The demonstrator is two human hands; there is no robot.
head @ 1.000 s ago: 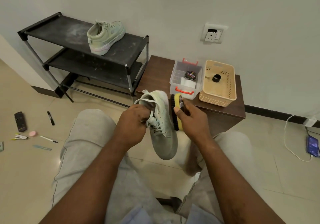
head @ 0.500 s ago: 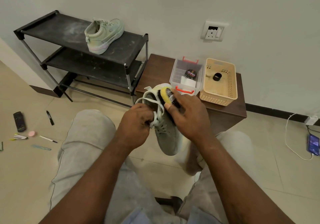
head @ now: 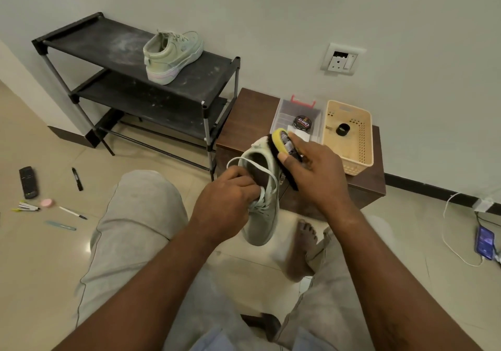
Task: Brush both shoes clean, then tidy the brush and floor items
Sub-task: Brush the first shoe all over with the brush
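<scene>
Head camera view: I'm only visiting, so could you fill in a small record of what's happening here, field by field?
activity: brushing a pale green shoe
left hand: grips the held shoe at its laces
right hand: holds the brush against that shoe's side, near the heel
second shoe: upright on the rack, top shelf
side table: clear box with polish tin; basket with black ring
floor, left: remote, marker, pens
floor, right: phone on a cable
</scene>
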